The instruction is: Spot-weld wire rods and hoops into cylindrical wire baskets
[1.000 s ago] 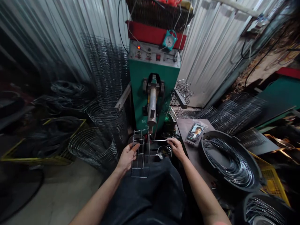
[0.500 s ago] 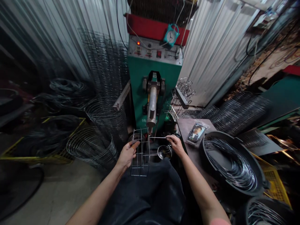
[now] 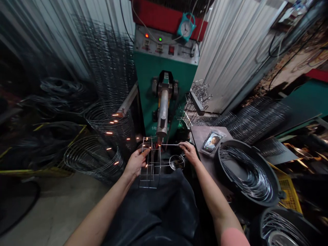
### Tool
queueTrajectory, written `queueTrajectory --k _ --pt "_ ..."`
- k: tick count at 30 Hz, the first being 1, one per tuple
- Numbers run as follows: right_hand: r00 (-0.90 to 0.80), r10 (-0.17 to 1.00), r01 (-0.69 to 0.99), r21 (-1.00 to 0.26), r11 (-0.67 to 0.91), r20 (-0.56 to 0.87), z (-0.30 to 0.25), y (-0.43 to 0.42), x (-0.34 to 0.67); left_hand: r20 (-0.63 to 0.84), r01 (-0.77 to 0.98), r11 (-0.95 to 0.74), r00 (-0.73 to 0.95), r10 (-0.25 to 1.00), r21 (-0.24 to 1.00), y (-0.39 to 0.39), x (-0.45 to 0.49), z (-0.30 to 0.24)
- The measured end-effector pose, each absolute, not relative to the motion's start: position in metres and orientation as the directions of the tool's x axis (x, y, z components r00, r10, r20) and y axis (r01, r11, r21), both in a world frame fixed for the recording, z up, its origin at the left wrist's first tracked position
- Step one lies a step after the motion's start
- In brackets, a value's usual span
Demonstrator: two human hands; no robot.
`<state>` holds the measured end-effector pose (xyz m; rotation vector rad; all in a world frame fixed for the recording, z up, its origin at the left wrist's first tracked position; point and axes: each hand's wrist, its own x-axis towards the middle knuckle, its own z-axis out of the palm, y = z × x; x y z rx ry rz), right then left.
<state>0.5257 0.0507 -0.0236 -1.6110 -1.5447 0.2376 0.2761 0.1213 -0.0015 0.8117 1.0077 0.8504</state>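
Green lamp (image 3: 160, 39): newly lit; sparks (image 3: 109, 133) now spray leftward, so the electrode (image 3: 159, 140) appears to be firing.
Left hand (image 3: 135, 163): fingers clamped on the wire frame (image 3: 153, 166), its upper right corner near the electrode.
Right hand (image 3: 189, 153): fingertips pinched on the rod (image 3: 170, 145).
Rod's left end: at the electrode; contact with the frame hard to tell.

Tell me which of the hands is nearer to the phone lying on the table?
Right. The right hand is just to the left of the phone, pinching a thin metal rod; the left hand is farther left, holding the wire frame.
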Motion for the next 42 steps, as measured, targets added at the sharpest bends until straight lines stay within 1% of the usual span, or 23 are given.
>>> queueTrajectory --k 3,5,6,9,13,16,18,20,22,24,26,29,31,33,35,37,38,40,42 --pt "0.195 0.870 0.801 -0.585 0.125 0.452 -0.023 0.038 0.530 -0.364 -0.201 0.429 0.292 0.884 0.881 0.121 0.275 -0.001" --pt "0.237 0.842 0.845 -0.530 0.067 0.484 -0.027 0.020 0.534 -0.357 -0.193 0.419 0.290 0.888 0.887 0.120 0.275 -0.002" --pt "0.271 0.830 0.851 -0.525 0.031 0.488 -0.030 0.009 0.537 -0.352 -0.192 0.414 0.290 0.890 0.890 0.120 0.275 -0.002" --pt "0.379 0.800 0.803 -0.594 -0.035 0.465 -0.045 -0.024 0.544 -0.343 -0.192 0.405 0.288 0.894 0.894 0.120 0.275 -0.003" --pt "0.515 0.732 0.703 -0.709 -0.062 0.446 -0.067 -0.051 0.552 -0.343 -0.197 0.402 0.273 0.899 0.894 0.121 0.276 -0.004" --pt "0.532 0.720 0.681 -0.730 -0.051 0.445 -0.076 -0.057 0.557 -0.341 -0.203 0.398 0.264 0.902 0.895 0.120 0.276 -0.001" --pt "0.558 0.702 0.674 -0.735 -0.072 0.443 -0.077 -0.060 0.556 -0.338 -0.205 0.394 0.259 0.905 0.896 0.118 0.276 0.002" --pt "0.636 0.657 0.643 -0.748 -0.163 0.404 -0.077 -0.064 0.551 -0.337 -0.203 0.390 0.252 0.907 0.898 0.117 0.276 0.004" --pt "0.720 0.612 0.587 -0.759 -0.282 0.329 -0.079 -0.072 0.542 -0.340 -0.195 0.388 0.242 0.909 0.901 0.116 0.276 0.005" --pt "0.748 0.609 0.547 -0.764 -0.341 0.264 -0.082 -0.085 0.529 -0.345 -0.179 0.388 0.231 0.910 0.904 0.117 0.276 0.004" --pt "0.717 0.655 0.541 -0.782 -0.309 0.236 -0.086 -0.100 0.515 -0.352 -0.160 0.392 0.232 0.907 0.906 0.118 0.275 0.002" --pt "0.644 0.733 0.517 -0.830 -0.209 0.217 -0.096 -0.120 0.497 -0.353 -0.134 0.395 0.256 0.900 0.909 0.119 0.272 -0.001" --pt "0.621 0.760 0.483 -0.857 -0.179 0.191 -0.105 -0.124 0.490 -0.344 -0.128 0.385 0.262 0.902 0.914 0.119 0.270 -0.003" --pt "0.642 0.748 0.452 -0.871 -0.192 0.168 -0.112 -0.119 0.490 -0.325 -0.105 0.355 0.231 0.917 0.929 0.119 0.269 -0.003" --pt "0.707 0.686 0.443 -0.863 -0.242 0.171 -0.114 -0.104 0.496 -0.300 -0.055 0.317 0.200 0.933 0.947 0.117 0.269 -0.002" --pt "0.727 0.651 0.495 -0.824 -0.276 0.219 -0.107 -0.083 0.504 -0.279 -0.025 0.289 0.192 0.941 0.957 0.114 0.271 0.000" --pt "0.698 0.668 0.549 -0.793 -0.265 0.259 -0.100 -0.071 0.507 -0.273 -0.031 0.284 0.193 0.943 0.958 0.113 0.272 0.001" --pt "0.550 0.760 0.694 -0.696 -0.185 0.346 -0.081 -0.048 0.509 -0.275 -0.075 0.292 0.181 0.944 0.953 0.111 0.275 0.003" --pt "0.360 0.843 0.825 -0.558 -0.088 0.399 -0.058 -0.028 0.505 -0.301 -0.111 0.319 0.153 0.941 0.941 0.111 0.278 0.004"
